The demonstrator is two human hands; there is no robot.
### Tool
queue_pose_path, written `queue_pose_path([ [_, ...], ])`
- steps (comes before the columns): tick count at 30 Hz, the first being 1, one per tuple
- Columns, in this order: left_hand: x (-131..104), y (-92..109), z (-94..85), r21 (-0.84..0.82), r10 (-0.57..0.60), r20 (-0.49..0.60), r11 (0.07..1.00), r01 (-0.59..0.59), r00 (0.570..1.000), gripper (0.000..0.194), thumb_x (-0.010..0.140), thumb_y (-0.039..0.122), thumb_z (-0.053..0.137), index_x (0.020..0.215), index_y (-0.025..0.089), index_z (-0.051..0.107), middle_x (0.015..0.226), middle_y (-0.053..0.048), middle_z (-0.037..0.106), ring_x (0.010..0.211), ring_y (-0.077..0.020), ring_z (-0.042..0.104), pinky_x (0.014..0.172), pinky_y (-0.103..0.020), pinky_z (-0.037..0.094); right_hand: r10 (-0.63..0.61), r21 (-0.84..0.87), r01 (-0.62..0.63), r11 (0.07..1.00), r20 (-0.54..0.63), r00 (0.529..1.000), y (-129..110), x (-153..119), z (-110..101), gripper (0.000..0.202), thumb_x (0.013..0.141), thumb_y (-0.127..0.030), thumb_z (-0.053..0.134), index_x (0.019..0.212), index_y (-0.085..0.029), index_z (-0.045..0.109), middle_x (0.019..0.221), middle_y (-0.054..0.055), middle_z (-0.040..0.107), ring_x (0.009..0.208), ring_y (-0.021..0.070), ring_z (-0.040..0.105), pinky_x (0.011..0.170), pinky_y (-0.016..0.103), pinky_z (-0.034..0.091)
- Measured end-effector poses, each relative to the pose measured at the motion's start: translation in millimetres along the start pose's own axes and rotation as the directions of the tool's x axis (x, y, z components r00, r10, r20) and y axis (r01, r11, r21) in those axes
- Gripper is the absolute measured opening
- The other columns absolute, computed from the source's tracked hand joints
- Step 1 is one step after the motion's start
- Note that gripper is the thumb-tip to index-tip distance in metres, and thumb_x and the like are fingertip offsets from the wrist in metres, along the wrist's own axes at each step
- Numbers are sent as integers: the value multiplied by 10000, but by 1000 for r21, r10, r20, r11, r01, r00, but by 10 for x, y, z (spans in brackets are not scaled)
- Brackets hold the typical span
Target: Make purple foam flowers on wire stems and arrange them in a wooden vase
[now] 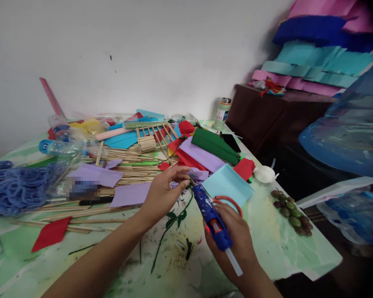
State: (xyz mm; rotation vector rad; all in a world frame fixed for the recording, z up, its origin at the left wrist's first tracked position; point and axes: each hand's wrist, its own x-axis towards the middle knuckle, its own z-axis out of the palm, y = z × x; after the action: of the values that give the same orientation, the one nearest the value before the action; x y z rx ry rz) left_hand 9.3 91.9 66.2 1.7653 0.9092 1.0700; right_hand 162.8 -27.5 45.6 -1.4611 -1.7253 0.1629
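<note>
Here, left hand (168, 188) pinching purple paper (199, 174), right hand (233, 240) gripping glue gun (211, 217), grapes (292, 212) apart near table (313, 252) edge

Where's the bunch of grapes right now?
In the head view, the grapes lie toward the table's right edge, just below the white round object.

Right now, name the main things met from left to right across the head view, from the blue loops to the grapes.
Blue loops, left hand, glue gun, white lump, grapes.
</note>
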Motion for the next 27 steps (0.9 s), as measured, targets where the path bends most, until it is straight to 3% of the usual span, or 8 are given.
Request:
queue_pose_path([
  [27,-11,-32,23,-35,-20,33,999,22,999,302,768,193,606,1069,175,604,868,-55,672,838,-179,641,765,-297,489,-11,-20,11,1000,25,1000,-9,-11,-16,164,820,-181,507,979,-204,535,917,62,616,819,212,588,685,317,473],
])
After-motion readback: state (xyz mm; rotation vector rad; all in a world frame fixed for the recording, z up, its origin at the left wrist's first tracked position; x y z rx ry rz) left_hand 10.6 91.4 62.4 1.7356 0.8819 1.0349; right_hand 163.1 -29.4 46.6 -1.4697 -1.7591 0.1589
